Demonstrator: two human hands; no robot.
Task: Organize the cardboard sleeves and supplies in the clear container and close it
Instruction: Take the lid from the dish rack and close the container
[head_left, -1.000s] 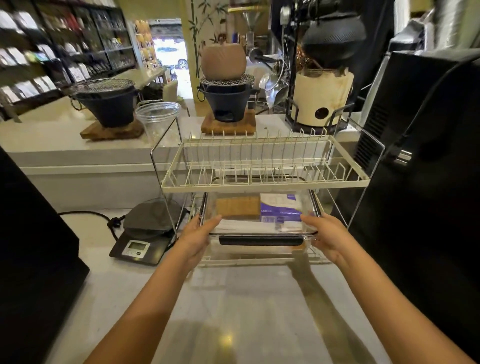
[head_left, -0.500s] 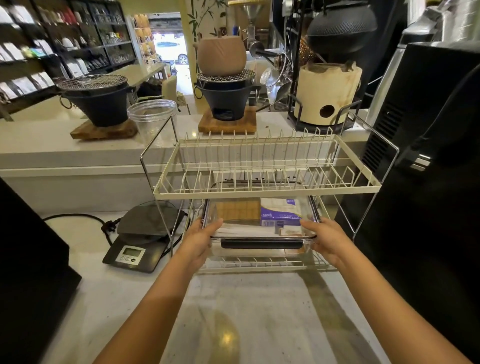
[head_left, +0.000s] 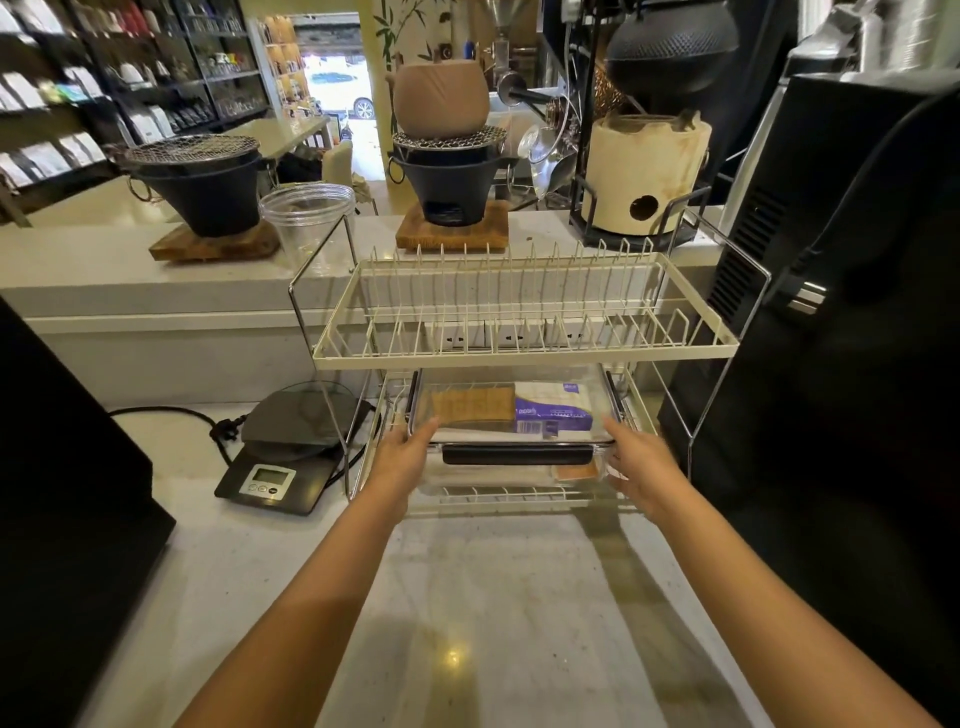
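Low in the middle of the frame, the clear container (head_left: 511, 470) sits on the lower tier of a two-tier wire dish rack (head_left: 524, 332), its lid on and a dark handle across the near edge. Through the lid show brown cardboard sleeves (head_left: 470, 408) to the left and a white and purple packet (head_left: 553, 415) just beside them on the right. The left hand (head_left: 402, 460) holds the container's left end, fingers curled round its corner; the right hand (head_left: 636, 465) grips the right end the same way. Both forearms reach in from the bottom of the frame over the pale bench (head_left: 467, 597). Left of the rack, a dark digital scale (head_left: 283, 460) rests on the bench.
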